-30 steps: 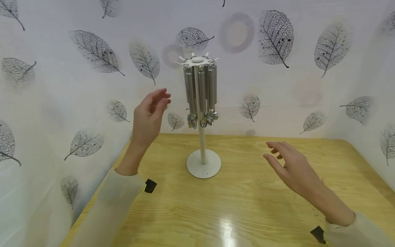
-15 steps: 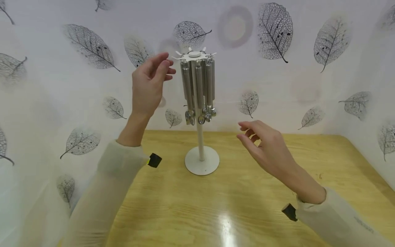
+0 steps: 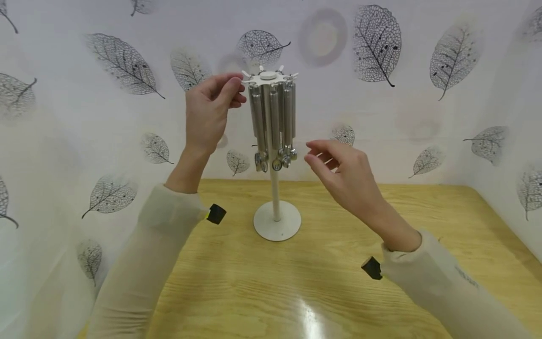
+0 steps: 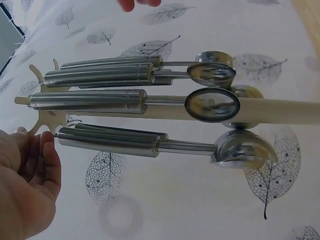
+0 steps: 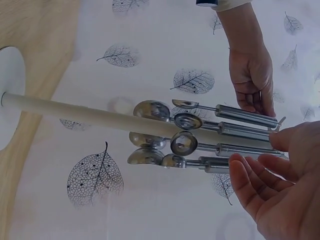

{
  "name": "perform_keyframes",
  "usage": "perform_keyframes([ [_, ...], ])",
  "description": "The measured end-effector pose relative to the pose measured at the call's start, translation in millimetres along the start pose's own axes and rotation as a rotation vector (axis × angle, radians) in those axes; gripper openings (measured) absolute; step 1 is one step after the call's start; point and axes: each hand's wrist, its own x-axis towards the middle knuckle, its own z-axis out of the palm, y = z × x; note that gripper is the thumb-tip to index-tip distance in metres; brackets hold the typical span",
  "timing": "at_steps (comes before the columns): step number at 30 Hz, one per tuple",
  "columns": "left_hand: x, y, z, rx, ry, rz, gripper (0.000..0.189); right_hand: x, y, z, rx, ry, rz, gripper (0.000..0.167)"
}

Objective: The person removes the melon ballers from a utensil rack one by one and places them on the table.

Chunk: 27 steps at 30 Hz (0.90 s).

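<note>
- Farthest left of the white rack [image 3: 275,190], a pale sleeve [image 3: 135,263] reaches up, a small black block [image 3: 216,214] at its cuff; the cuff has edged toward the rack since half a second ago.
- Just left of the rack's top, the left hand [image 3: 208,110] has closed the small gap seen earlier: thumb and finger now pinch a white prong [image 4: 37,122] at the rim, the other fingers loosely bent.
- The rack itself stands upright on the desk [image 3: 237,278], practically where it was, its round base [image 3: 277,230] flat on the wood. Metal spoons [image 3: 274,117] hang around its pole, handles up, bowls down, as before.
- Right of the rack, the right hand [image 3: 345,172] has come up and inward from well apart; it is now near the spoon bowls without touching them, fingers relaxed and gently curved, holding nothing.
- Farther right of the rack and lower, the other sleeve [image 3: 440,278], with its own black piece [image 3: 372,268], has followed that hand up and in.
</note>
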Motion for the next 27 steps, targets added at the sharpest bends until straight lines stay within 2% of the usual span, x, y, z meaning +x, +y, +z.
perform_keyframes([
  [5, -0.7, 2.0, 1.5, -0.051, 0.017, -0.021, 0.013, 11.5, -8, 6, 0.049, 0.020, -0.015, 0.022],
  [10, -2.0, 4.0, 4.5, -0.041, 0.000, 0.018, 0.013, 21.5, -15, 12, 0.057, 0.047, -0.030, 0.021],
  [18, -6.2, 9.2, 11.1, -0.023, -0.011, 0.023, 0.010, 37.2, -23, 21, 0.091, 0.078, 0.017, 0.021],
  [22, -7.8, 9.4, 14.0, 0.031, -0.025, 0.087, 0.013, 45.3, -26, 24, 0.082, 0.108, 0.027, 0.020],
  [27, -9.1, 7.4, 15.0, 0.047, -0.024, 0.108, 0.012, 52.6, -27, 29, 0.062, 0.142, 0.067, 0.019],
])
